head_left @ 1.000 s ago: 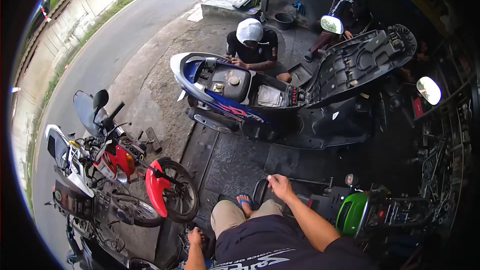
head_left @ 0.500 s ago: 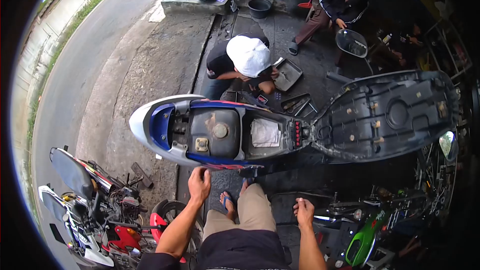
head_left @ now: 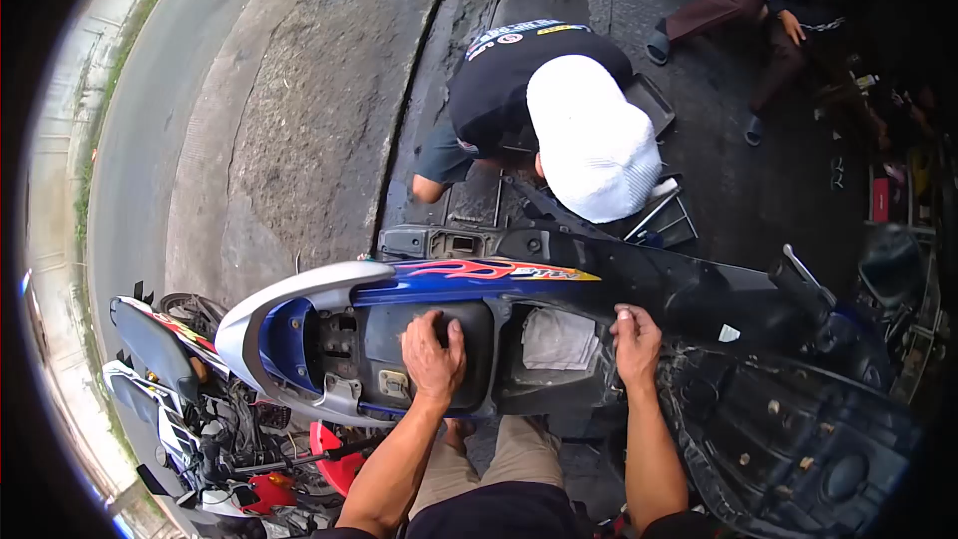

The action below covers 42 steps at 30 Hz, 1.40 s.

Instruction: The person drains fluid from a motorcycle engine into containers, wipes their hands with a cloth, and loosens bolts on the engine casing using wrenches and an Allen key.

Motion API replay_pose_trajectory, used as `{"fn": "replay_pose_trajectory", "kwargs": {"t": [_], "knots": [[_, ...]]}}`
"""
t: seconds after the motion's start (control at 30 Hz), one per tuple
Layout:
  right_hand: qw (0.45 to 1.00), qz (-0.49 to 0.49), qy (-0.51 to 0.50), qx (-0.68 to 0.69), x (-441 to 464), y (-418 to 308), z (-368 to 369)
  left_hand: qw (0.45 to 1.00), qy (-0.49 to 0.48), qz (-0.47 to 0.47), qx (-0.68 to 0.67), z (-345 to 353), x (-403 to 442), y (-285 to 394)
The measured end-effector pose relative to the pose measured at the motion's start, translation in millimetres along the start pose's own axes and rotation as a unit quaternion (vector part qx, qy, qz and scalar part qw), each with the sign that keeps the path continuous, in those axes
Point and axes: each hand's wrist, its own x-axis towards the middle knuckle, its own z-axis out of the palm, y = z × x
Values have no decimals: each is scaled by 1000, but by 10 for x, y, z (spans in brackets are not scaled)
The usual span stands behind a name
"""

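A motorcycle tail section (head_left: 299, 284) lies across the view, its blue side panel (head_left: 469, 282) with red flame graphics facing up. My left hand (head_left: 434, 354) is on the black fuel tank (head_left: 474, 324), its fingers bent over the place of the fuel cap, which it hides. My right hand (head_left: 636, 339) is curled at the right rim of the open storage compartment (head_left: 519, 389). What lies under those fingers is hidden. A folded cloth (head_left: 559, 341) rests in the compartment. The raised black seat (head_left: 808, 449) hangs at the lower right, underside showing.
A person in a white cap (head_left: 589, 140) crouches at the far side, head bent close to the motorcycle, near a tool tray (head_left: 659, 225). Another person (head_left: 718, 0) sits at the upper right. Parked motorcycles (head_left: 215, 419) stand at the left. A road (head_left: 160, 130) runs beyond.
Both hands have come up onto the motorcycle. The motorcycle now leans towards me, with its far side panel in view, and its seat has swung lower. The person in the cap is closer.
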Motion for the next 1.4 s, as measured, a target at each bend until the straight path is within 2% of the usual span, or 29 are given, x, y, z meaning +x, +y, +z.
{"fn": "replay_pose_trajectory", "kwargs": {"t": [0.17, 0.2, 0.23, 0.3, 0.33, 0.43, 0.5, 0.6, 0.77, 0.8, 0.87, 0.9, 0.97, 1.23, 1.4], "knots": [[994, -1, -27, -105, 844, 238, 180, 999, -41, -20, 16, -19, 69, 20], [993, 15, -49, -109, 1120, 457, 242, 998, -56, -14, 19, -23, 83, 31], [985, 87, -102, -105, 1427, 341, 426, 997, -73, -21, 27, -16, 66, -10], [972, 102, -145, -157, 1900, 934, 604, 997, -59, -23, 33, -15, 89, -17], [960, 73, -154, -220, 2191, 1391, 700, 998, -60, -19, 25, -25, 107, -5], [938, -56, -150, -307, 2615, 1963, 975, 998, -58, -16, 12, -15, 106, -28], [922, -119, -139, -341, 2781, 2003, 1105, 998, -59, -20, 6, -1, 95, -46], [948, -109, -107, -280, 2874, 2064, 1324, 997, -80, -24, 7, -4, 86, -68], [973, -12, -104, -207, 2678, 1714, 1387, 998, -56, -13, 12, 25, 79, -77], [972, -30, -93, -213, 2665, 1662, 1383, 998, -57, -12, 14, 27, 79, -76], [976, 58, -86, -190, 2572, 1378, 1374, 998, -60, -13, 16, 29, 74, -76], [980, 43, -81, -176, 2588, 1385, 1373, 998, -60, -11, 19, 26, 79, -74], [982, 115, -74, -133, 2554, 1259, 1351, 996, -83, -16, 14, 15, 78, -69], [978, 170, -82, -90, 2540, 1108, 1297, 995, -92, -16, 21, 22, 56, -59], [982, 158, -86, -55, 2541, 1097, 1287, 997, -74, -9, 29, 37, 53, -74]]}}
